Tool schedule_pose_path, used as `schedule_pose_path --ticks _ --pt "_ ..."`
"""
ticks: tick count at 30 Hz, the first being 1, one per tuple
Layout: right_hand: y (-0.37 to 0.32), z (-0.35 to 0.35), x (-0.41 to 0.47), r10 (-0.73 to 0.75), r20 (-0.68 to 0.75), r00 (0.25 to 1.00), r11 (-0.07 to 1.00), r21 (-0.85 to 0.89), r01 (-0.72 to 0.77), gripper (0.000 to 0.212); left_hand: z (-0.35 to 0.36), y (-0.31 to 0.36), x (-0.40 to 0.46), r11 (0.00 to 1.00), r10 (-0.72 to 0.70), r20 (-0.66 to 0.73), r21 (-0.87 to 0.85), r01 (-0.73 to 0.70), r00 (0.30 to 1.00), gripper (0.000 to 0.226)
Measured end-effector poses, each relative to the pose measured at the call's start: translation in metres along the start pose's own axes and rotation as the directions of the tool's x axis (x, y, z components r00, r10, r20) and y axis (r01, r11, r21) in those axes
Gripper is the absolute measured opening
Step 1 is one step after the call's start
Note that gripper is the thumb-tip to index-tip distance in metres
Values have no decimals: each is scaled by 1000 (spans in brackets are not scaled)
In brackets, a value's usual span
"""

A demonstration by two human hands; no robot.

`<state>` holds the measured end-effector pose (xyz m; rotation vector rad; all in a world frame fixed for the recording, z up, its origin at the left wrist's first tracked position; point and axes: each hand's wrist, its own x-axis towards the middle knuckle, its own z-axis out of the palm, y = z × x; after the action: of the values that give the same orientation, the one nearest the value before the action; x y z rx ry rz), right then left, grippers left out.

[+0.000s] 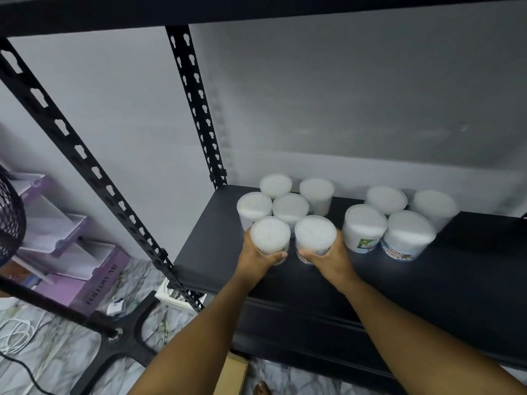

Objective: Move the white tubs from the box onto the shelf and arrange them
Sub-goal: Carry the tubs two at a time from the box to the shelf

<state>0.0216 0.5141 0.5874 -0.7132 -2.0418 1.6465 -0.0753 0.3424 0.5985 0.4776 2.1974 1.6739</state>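
On the flat, dark metal shelf [427, 280] stand round white tubs [289, 208] with bumpy tops, close together. The left hand [258, 256] has its grip curled round one tub [270, 236]; the right hand [332, 259] grips another [315, 235]. She seems to be placing them. Next, probably let go gently and straighten the row.

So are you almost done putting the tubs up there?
Eight tubs already stand on the shelf, four at the left and four at the right. Each hand has one more: left hand on one tub, right hand on another. The box isn't visible, so what's left is unknown.
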Motion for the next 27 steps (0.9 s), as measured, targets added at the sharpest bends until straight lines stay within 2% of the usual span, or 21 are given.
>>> schedule_pose_path --ticks 5,9,11,14,17,21,27 --pt "-3 -2 0 -7 13 1000 999 -35 7 93 0 0 1 1000 4 -14 31 -4 1000 97" --pt "0 -12 -2 -7 81 997 990 -139 18 98 -5 2 -2 996 4 -28 91 -1 1000 106" --pt "3 -18 -6 3 109 994 969 -246 24 97 -9 0 -4 987 1 -35 160 5 999 111" --pt "0 -25 -18 -14 111 994 868 -491 67 75 -15 -2 -13 953 -12 -26 302 19 1000 107" --pt "-2 -31 -31 -48 141 989 739 -661 130 61 -20 1 -29 861 -44 -17 506 46 999 105" --pt "-2 -38 -46 13 210 978 601 -783 160 67 -25 3 -50 673 -89 33 739 36 996 87" --pt "-6 -41 -74 77 291 954 441 -868 229 70 -30 0 -79 468 -102 131 881 -69 986 73"
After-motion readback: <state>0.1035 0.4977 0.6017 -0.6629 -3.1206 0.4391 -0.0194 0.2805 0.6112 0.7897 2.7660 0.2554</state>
